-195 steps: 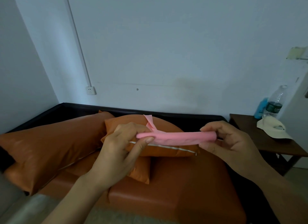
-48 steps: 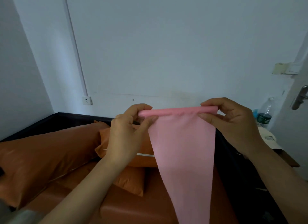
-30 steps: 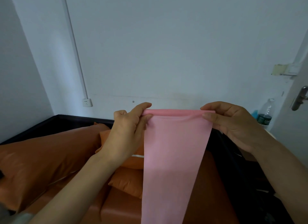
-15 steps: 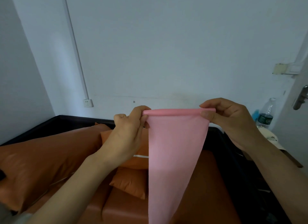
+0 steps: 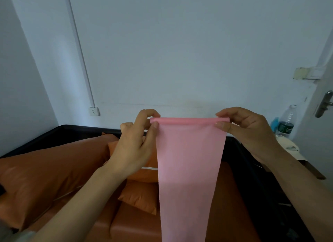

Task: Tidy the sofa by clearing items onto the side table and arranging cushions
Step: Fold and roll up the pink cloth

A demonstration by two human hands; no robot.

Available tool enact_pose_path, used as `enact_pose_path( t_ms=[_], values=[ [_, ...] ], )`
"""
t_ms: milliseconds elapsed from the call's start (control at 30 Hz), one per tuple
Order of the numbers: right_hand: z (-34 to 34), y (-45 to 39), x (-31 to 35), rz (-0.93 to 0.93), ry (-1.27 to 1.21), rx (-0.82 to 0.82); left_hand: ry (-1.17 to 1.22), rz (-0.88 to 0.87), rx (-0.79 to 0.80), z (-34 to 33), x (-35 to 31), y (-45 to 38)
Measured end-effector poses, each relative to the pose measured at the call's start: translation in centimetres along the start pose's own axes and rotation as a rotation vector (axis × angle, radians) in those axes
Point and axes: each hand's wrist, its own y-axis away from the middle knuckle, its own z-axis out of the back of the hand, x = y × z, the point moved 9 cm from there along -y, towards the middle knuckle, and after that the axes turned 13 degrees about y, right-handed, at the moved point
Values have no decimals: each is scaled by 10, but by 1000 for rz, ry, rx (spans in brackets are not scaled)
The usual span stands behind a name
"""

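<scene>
A long pink cloth hangs in front of me, its top edge rolled into a thin tube. My left hand pinches the left end of that roll and my right hand pinches the right end, both held at chest height above the orange sofa. The cloth's lower end runs out of the frame at the bottom. Behind it lie two small orange cushions, one partly over the other, and a large orange cushion on the left.
A dark side table stands to the right of the sofa, holding a cream cap, a clear water bottle and a blue object. A door with a metal handle is at the far right. White walls are behind.
The cloth, a short roll 6.5 s ago, now hangs unrolled. Over the last second its top edge has been rolled into a tighter tube while both hands stay in place.
</scene>
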Motion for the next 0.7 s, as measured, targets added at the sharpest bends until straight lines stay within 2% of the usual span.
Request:
enact_pose_path(
  t_ms=[167,367,467,567,700],
  values=[
    [3,0,3,29,23,-39,24,-26,6,-2,-2,-3],
    [5,-2,4,19,-50,-62,-18,-78,-78,6,-4,-8],
    [1,-3,-1,-14,-191,29,-10,-89,-87,7,-3,-9],
    [-6,-3,0,1,-213,129,-24,-96,-83,6,-6,-10],
    [1,-4,-1,-28,-148,45,-7,-80,-59,3,-5,-11]
  ],
)
